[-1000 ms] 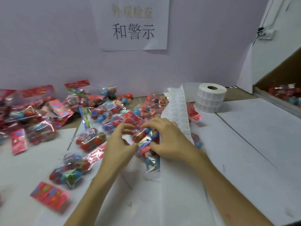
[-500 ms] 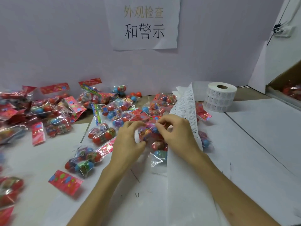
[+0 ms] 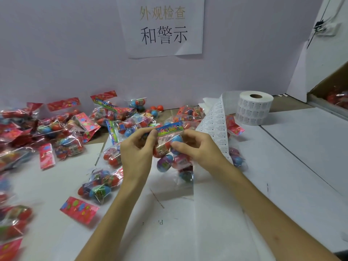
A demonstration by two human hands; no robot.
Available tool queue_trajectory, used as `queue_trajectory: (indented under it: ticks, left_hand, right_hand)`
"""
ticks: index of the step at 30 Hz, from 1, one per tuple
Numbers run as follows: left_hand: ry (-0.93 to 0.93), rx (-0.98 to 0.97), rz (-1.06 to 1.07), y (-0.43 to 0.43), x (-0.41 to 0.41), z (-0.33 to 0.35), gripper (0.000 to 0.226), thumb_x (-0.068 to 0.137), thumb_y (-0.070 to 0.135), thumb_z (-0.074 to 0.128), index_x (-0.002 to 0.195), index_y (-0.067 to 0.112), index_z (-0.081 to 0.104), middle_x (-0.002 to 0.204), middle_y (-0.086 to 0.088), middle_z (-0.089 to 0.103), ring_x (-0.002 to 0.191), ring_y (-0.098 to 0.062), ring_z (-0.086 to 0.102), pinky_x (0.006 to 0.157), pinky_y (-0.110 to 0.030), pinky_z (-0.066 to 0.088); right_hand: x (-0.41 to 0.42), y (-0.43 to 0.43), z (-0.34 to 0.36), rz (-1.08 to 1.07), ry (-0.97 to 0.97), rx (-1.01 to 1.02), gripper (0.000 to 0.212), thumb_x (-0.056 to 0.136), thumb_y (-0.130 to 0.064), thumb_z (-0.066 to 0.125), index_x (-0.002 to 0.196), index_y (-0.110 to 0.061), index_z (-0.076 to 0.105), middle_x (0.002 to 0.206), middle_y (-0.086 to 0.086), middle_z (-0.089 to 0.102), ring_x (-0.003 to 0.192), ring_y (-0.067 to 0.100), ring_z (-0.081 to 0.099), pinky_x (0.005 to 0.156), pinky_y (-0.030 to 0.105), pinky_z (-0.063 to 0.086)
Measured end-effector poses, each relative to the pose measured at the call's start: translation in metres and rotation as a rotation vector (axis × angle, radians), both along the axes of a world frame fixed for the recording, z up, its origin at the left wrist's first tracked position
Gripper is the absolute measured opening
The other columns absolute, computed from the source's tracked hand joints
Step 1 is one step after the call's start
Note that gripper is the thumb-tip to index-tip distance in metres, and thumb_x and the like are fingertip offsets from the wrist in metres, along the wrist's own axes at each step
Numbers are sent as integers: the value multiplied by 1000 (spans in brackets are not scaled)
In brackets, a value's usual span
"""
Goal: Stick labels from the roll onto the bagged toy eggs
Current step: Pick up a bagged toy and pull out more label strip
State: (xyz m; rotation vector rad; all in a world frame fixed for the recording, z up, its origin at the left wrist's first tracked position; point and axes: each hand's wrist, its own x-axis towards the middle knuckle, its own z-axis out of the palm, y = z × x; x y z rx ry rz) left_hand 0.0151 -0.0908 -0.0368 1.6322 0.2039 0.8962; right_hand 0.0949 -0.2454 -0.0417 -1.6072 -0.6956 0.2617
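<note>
Left hand [image 3: 138, 153]: is grasping the bag of toy eggs [image 3: 164, 147], with thumb and forefinger pinching the left end of its striped header card [image 3: 170, 129].
Right hand [image 3: 199, 147]: is grasping the same bag at its right side, with fingers curled behind the header card and the thumb pressing on the front of the bag.
Bag of toy eggs: is being held off the table [image 3: 286, 166], to the left of the label roll [image 3: 254, 109] and nearer the camera. The header card is facing up and the eggs are hanging below it.
Label roll: is standing on end on the table with its core hole pointing up and printed labels showing round its side.
Label strip [image 3: 216, 125]: is leading from the roll's left side toward the camera and passing behind the right hand. Whether it is touching that hand cannot be told.
Other bags [image 3: 62, 132]: are lying in a heap well left of the roll, out to the edge of the view.
Loose eggs [image 3: 157, 109]: are lying left of the roll, against the wall.
Paper sign [image 3: 162, 25]: is hanging on the wall, above and left of the roll.
Cardboard box [image 3: 333, 85]: is sitting right of the roll, with red bags showing inside it.
</note>
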Motion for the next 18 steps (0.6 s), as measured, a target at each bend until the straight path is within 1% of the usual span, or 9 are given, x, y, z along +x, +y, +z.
queue_trajectory:
  ticks: [2,4,6,9,11,13,15,16,18]
  left_hand:
    - [39,-96,-31,0,1,0,17,98,20,68,92,35,74,82,17,76,82,-10,74,61,-18,58]
    - [74,-175,-78,-1,1,-1,15,98,20,69,91,30,76,84,9,77,82,-15,75,60,-20,58]
    - [82,-207,-113,-1,2,-2,14,98,19,69,90,28,78,89,1,78,82,-17,74,60,-23,58]
    - [99,-231,-115,-1,2,-2,10,97,21,69,93,26,77,96,-6,78,88,-23,75,63,-27,62]
    - [150,-301,-152,-1,2,-1,9,97,26,69,97,23,77,97,-6,79,90,-26,77,66,-30,63]
    - [258,-389,-278,-1,3,0,28,95,38,67,111,16,74,104,-8,79,96,-27,77,75,-36,63]
    - [392,-399,-444,1,3,0,49,92,46,67,124,9,69,114,-12,76,103,-29,75,86,-46,62]
    - [435,-378,-531,2,3,-1,51,91,45,69,126,8,68,116,-13,75,105,-29,75,88,-47,62]
    - [464,-357,-671,1,3,-2,48,89,36,78,127,9,66,118,-13,75,106,-31,74,88,-44,62]
  right_hand:
    - [-1,-2,1,52,111,82,22,88,-25,78,106,-13,72,100,9,75,92,23,75,77,39,61]
    - [-1,-4,3,85,169,125,24,85,-30,77,103,-14,74,104,14,73,95,31,72,86,51,59]
    - [-1,-5,4,94,192,153,20,83,-34,76,95,-18,76,100,14,72,92,34,67,88,58,53]
    - [0,-5,3,87,189,173,7,83,-28,75,86,-21,77,93,9,73,91,32,68,95,67,48]
    - [1,-4,3,72,203,202,12,82,-24,75,90,-17,77,99,15,74,96,36,69,97,67,48]
    - [1,-5,3,33,199,227,23,80,-21,75,99,-8,76,105,22,73,100,43,69,96,67,49]
    - [2,-5,3,-20,177,236,27,77,-18,74,100,-3,73,97,23,73,88,38,70,88,69,50]
    - [3,-5,4,-49,177,247,27,76,-16,74,98,-1,72,91,21,72,81,33,70,83,69,50]
    - [6,-6,4,-97,193,273,30,73,-15,72,95,4,69,86,17,69,78,28,67,81,65,52]
